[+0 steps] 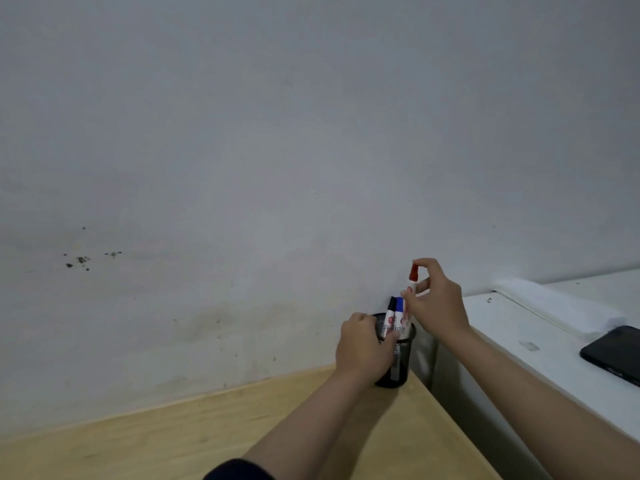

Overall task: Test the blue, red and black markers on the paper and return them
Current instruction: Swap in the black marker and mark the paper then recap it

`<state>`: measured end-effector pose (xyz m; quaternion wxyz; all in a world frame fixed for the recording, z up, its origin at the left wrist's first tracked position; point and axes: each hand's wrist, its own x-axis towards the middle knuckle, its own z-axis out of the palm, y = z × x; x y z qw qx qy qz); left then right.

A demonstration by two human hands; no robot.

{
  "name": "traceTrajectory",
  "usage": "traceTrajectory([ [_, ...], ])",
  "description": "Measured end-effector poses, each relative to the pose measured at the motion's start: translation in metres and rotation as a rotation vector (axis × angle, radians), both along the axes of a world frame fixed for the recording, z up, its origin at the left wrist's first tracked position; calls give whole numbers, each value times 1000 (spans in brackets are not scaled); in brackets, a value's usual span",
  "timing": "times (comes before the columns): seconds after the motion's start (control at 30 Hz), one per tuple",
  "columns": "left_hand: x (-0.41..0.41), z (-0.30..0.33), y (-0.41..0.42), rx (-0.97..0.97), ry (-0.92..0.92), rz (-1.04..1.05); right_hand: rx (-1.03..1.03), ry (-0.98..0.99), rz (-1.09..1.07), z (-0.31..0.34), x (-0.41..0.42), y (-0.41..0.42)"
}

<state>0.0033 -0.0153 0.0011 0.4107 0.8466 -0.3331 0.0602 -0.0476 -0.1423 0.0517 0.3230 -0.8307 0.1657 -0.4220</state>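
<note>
A black mesh pen cup (401, 367) stands at the far right corner of the wooden table, against the wall. My left hand (363, 348) is wrapped around its left side. The black marker (390, 315) and the blue marker (400, 311) stand upright in the cup with their caps up. My right hand (438, 303) pinches the red marker (412, 276) by its upper part, cap up, raised higher than the other two above the cup's rim. Its lower end is hidden behind my fingers. No paper is in view.
The wooden table (214, 434) runs along a grey, stained wall (277, 168). To the right stands a white cabinet (519, 327), higher than the table, with a black phone (614, 353) lying on it.
</note>
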Motion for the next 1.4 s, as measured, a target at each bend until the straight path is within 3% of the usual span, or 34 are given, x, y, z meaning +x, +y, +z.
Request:
traceTrajectory([
  [0.27, 6, -15, -15, -102, 38, 40, 14, 332, -49, -33, 16, -22],
  [0.4, 4, -15, -13, -182, 41, 38, -95, 362, -101, -36, 18, -22],
  [0.6, -3, -20, -10, -243, 56, 25, -420, 352, -191, -34, 17, -19],
  [0.8, 4, -15, -12, -304, 53, 9, -547, 362, -214, -24, 30, -20],
  [0.93, 2, -16, -10, -274, 39, 10, -450, 218, -91, -18, 26, -12],
  [1.03, 3, -17, -6, -213, 21, -7, -145, 151, 90, -12, 23, -1],
  [1.13, 4, -20, 2, -193, 5, -25, 56, -3, 136, -10, 16, 11],
  [1.23, -3, -1, 22, -346, 171, -33, 147, -168, 189, 3, -7, 31],
  [1.33, -20, 32, 48, -584, 606, -178, 176, -253, 277, 17, -38, 63],
  [1.4, -30, 50, 67, -628, 804, -238, 203, -280, 345, 22, -57, 86],
])
